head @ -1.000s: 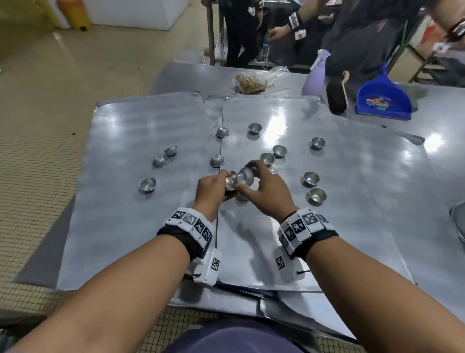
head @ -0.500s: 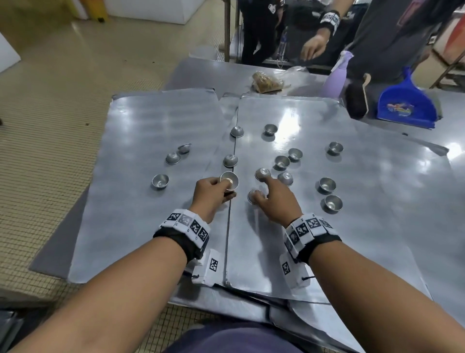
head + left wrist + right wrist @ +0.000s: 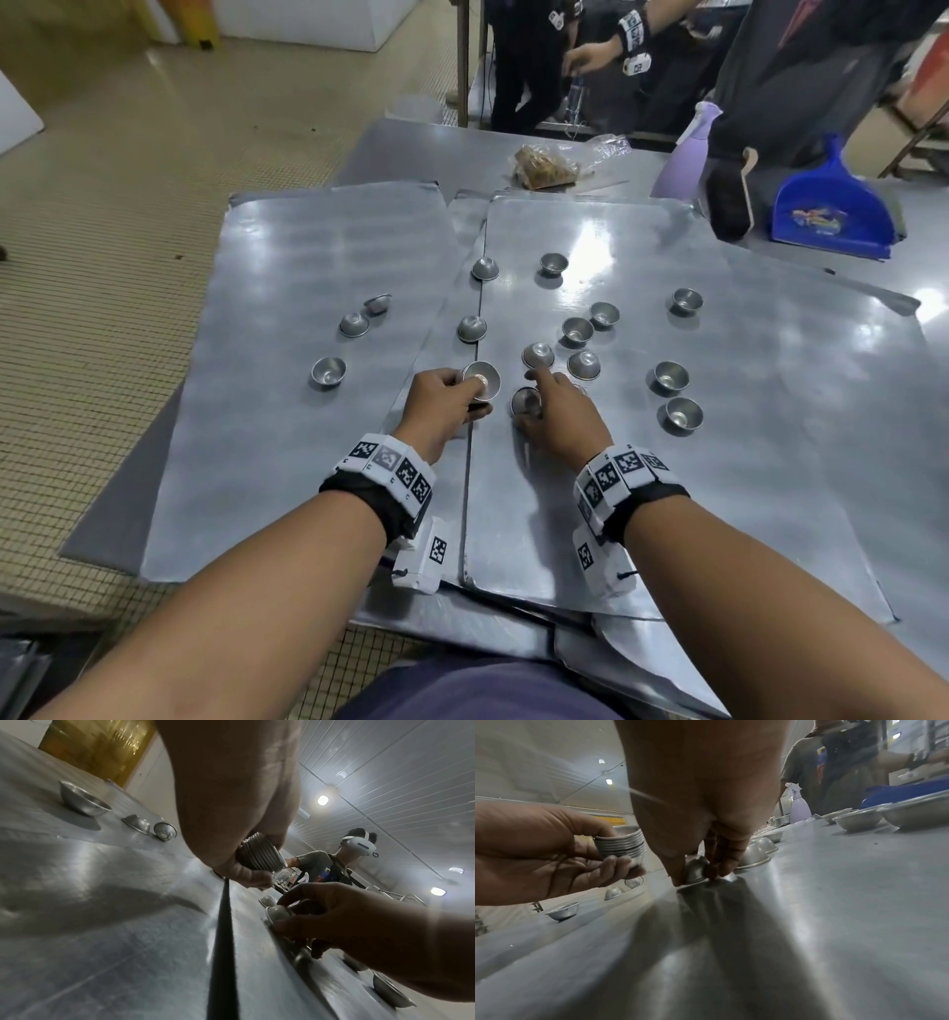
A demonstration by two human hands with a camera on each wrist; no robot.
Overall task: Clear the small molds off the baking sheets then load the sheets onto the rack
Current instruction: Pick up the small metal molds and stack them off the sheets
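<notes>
A grey steel bench (image 3: 390, 149) on a beige tiled floor (image 3: 102, 169) carries two shiny flat metal baking sheets (image 3: 287, 411) side by side, strewn with small round metal molds (image 3: 328, 371). The left hand (image 3: 441, 406) grips a nested stack of metal molds (image 3: 622, 844). The right hand (image 3: 557, 419) pinches one overturned mold (image 3: 695, 872) on the right sheet. A blue plastic dustpan (image 3: 832, 210) lies far right.

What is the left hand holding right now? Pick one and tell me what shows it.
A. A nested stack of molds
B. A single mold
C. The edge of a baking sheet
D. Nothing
A: in the right wrist view the left hand grips a nested stack of molds, its many rims showing one above another, while the right hand pinches a single mold on the baking sheet.
</notes>
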